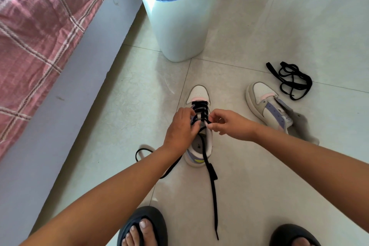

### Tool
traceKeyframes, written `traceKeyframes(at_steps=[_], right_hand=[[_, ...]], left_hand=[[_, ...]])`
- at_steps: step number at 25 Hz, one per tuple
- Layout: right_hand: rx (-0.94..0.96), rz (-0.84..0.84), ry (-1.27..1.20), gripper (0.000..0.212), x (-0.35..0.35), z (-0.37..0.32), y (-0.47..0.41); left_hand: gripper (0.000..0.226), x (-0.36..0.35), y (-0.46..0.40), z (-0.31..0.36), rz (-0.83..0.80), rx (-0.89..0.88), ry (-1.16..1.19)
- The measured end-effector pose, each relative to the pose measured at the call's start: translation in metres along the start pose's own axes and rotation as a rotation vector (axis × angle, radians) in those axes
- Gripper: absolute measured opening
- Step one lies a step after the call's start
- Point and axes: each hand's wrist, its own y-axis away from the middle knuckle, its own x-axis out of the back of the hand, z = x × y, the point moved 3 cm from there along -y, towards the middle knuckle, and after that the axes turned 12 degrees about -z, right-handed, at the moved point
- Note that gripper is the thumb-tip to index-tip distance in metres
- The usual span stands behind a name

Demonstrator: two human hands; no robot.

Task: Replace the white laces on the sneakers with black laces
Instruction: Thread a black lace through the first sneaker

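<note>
Head view: the work is judged to be roughly at its midpoint. The near sneaker [198, 126], standing on the tiled floor [119, 106] with its toe pointed toward the white waste bin [175, 18], is seen to carry several rows of black lace [199, 109] across its lower eyelets, while the upper eyelets near the collar are not yet threaded. Two loose ends are trailed from it: one long end [212, 185] is laid back over the heel and along the floor toward the black slippers [142, 227], the other [143, 153] is looped out on the floor beneath the left forearm. No white lace is visible on this shoe.

The second sneaker [268, 107] is lying tilted on the floor to the right, unlaced, its tongue pulled open. A spare black lace [289, 80] is left bundled on the tiles just beyond it. That shoe is wholly still to be done.

The left hand [180, 128] is curled over the left flank of the near sneaker, gripping it at the eyelet row. The right hand [229, 124] is held knuckles-up beside the tongue, its fingertips pinched together at the lace crossing; the lace itself is mostly hidden within the pinch.
</note>
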Motion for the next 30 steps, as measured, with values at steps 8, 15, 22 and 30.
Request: traceKeyframes(at_steps=[8, 15, 22, 30], right_hand=[[0.034, 0.348, 0.784, 0.011, -0.017, -0.002, -0.003], [-0.145, 0.241, 0.044, 0.021, -0.016, 0.026, -0.005], [-0.093, 0.525, 0.725, 0.031, -0.012, -0.006, 0.006], [-0.18, 0.288, 0.237, 0.035, -0.051, 0.021, 0.013]], left_hand=[[0.027, 0.003, 0.009, -0.01, -0.074, -0.111, -0.258], [0.028, -0.003, 0.007, -0.014, -0.072, -0.026, -0.308], [0.031, 0.003, 0.013, -0.006, -0.067, 0.065, -0.309], [0.021, 0.014, 0.034, 0.016, -0.089, -0.171, -0.447]])
